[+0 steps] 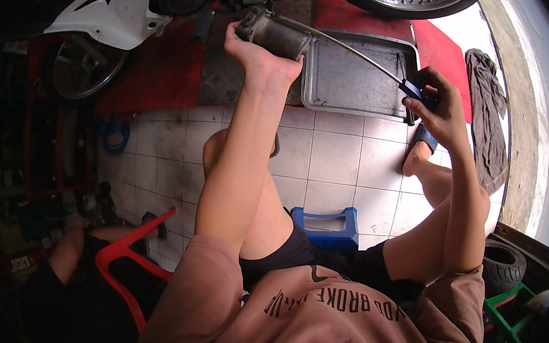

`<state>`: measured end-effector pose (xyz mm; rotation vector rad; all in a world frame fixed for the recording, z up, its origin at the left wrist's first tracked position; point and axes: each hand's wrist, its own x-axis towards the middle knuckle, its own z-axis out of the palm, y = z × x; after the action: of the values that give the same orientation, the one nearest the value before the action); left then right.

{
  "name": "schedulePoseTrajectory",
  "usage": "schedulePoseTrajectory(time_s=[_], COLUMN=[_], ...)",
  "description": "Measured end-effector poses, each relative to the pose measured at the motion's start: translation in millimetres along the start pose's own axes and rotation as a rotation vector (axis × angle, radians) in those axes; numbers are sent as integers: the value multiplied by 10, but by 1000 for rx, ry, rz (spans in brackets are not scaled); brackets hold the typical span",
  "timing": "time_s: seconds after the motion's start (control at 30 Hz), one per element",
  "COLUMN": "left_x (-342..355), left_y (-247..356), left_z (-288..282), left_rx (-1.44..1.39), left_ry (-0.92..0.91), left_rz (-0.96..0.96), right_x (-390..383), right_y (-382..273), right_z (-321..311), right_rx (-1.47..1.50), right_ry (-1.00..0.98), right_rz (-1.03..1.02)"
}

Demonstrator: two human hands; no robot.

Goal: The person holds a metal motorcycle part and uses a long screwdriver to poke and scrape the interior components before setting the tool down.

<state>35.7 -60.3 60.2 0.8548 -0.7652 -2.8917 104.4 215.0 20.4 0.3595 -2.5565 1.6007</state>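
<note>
While the left hand (265,61) cups a dark metal cylinder (276,35) near the motorcycle (114,14), its fingers mostly hidden, the right hand (445,102) curls closed around the handle of a long screwdriver (410,89), whose shaft reaches the cylinder's far side. Beneath lies a metal tray (359,80) with raised edges; white tiles (335,138) stretch between it and a blue stool (334,242). Dark lettering crosses the brown shirt (339,323).

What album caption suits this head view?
Left hand holds a dark cylindrical part; right hand grips a long-shafted tool.
</note>
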Motion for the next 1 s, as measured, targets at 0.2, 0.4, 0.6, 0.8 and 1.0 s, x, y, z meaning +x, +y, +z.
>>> schedulePoseTrajectory(time_s=[0.2,0.4,0.6,0.8,1.0], left_x=[75,18,51,66,65], left_y=[11,-8,-6,-1,5], left_z=[-56,-5,-47,-41,-67], left_rx=[26,-13,-12,3,29], left_ry=[-25,16,-3,-23,-24], left_rz=[32,1,2,14,25], right_x=[28,8,29,29,39], right_y=[-131,-34,-38,6,-5], right_z=[-75,-47,-9,-55,-115], right_rx=[-114,-110,-120,-59,-34], right_ry=[-165,-41,-89,12,-85], right_rz=[70,41,-92,-71,121])
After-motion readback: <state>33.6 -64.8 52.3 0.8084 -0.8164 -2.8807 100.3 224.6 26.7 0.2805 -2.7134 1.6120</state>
